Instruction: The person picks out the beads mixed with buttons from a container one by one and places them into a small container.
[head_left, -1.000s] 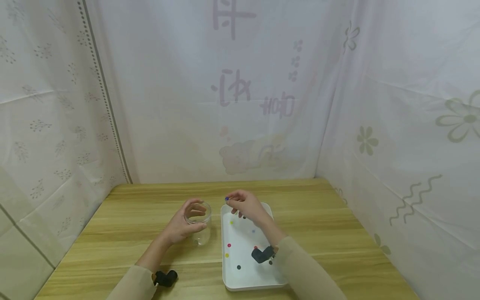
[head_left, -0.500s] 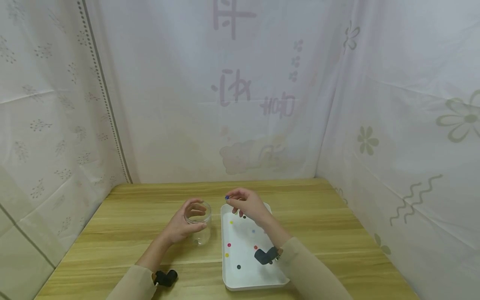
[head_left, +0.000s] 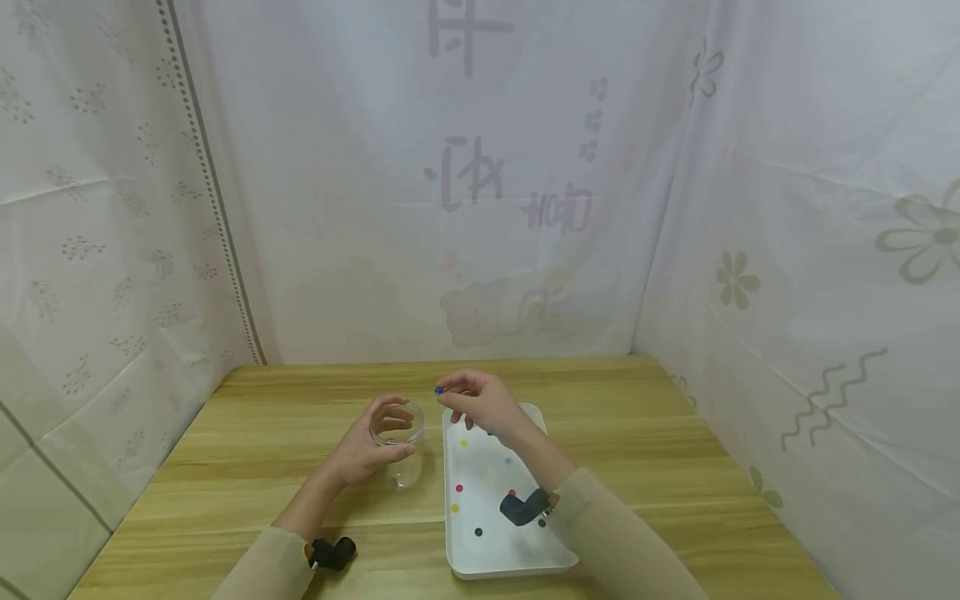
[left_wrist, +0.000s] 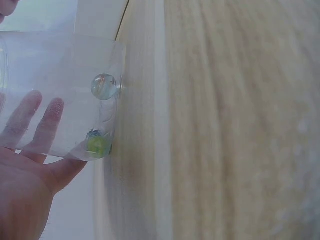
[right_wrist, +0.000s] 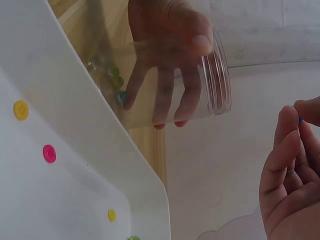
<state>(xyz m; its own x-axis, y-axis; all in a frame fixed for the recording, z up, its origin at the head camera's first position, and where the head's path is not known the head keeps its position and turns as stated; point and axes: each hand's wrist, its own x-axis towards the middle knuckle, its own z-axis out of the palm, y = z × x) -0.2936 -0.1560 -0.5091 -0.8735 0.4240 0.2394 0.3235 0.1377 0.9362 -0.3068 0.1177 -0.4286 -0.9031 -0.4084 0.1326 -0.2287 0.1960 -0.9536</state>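
Observation:
My left hand [head_left: 358,454] grips a clear jar [head_left: 408,468] that stands upright and uncovered on the table. Several glass marbles lie at its bottom, among them a clear marble [left_wrist: 104,87] and a yellow-green marble [left_wrist: 98,146]. Between thumb and fingertips my right hand [head_left: 489,410] pinches a small blue round piece [head_left: 439,390], mostly hidden by the fingers in the right wrist view. That hand is raised over the far left corner of a white tray [head_left: 510,546], to the right of the jar's mouth.
Scattered in the tray are several small coloured buttons, such as a pink button [right_wrist: 49,153] and a yellow button [right_wrist: 21,110]. A greenish marble [right_wrist: 133,238] shows at the tray's edge. Printed curtains [head_left: 337,208] enclose the wooden table [head_left: 247,433] at the back and sides.
My right hand has shifted slightly left and up, bringing the blue piece closer to the jar. The left hand and jar have stayed in place.

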